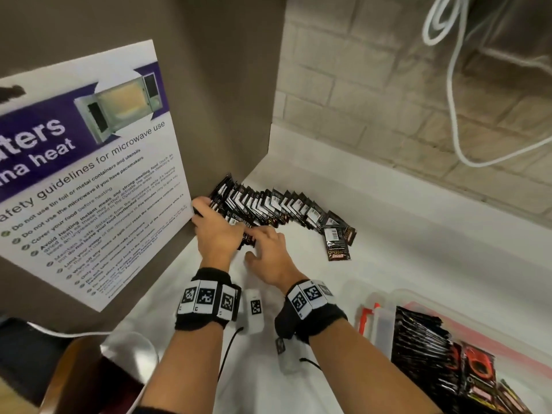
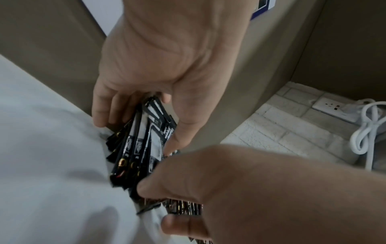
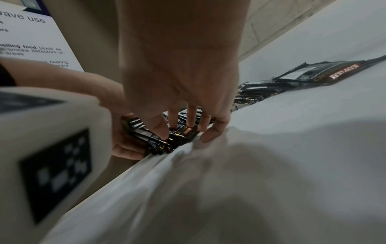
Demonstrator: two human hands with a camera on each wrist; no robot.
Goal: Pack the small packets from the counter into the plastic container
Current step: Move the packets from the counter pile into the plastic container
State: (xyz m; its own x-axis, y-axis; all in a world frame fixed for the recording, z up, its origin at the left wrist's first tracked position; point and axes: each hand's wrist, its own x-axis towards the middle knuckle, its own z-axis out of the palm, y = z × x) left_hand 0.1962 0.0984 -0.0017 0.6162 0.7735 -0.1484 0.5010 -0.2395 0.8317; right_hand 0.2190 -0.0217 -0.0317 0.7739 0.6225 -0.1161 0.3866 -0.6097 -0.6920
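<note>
Packets: a long row of small black packets (image 1: pixel 268 204) leans like fallen dominoes on the white-covered worktop (image 1: pixel 403 234), running out from the brown side panel (image 1: pixel 227 85); the far end of the row has toppled flat.
Left hand (image 1: pixel 213 231): at the panel end of the row, fingers curled round a bunch of packets and clamped on it, judged to brace the stack so it does not fan out.
Right hand (image 1: pixel 270 249): just beside the left, away from the panel, fingers bent down onto the packet tops, thumb free; it appears to press and gather more packets toward the left hand's grip rather than hold any.
Plastic container (image 1: pixel 448 318): well away from the panel, near the person, already holding many packets.
Poster (image 1: pixel 89 162): a microwave safety notice, fixed to the panel.
Judgement: packing partly done; most of the row is not yet moved.
</note>
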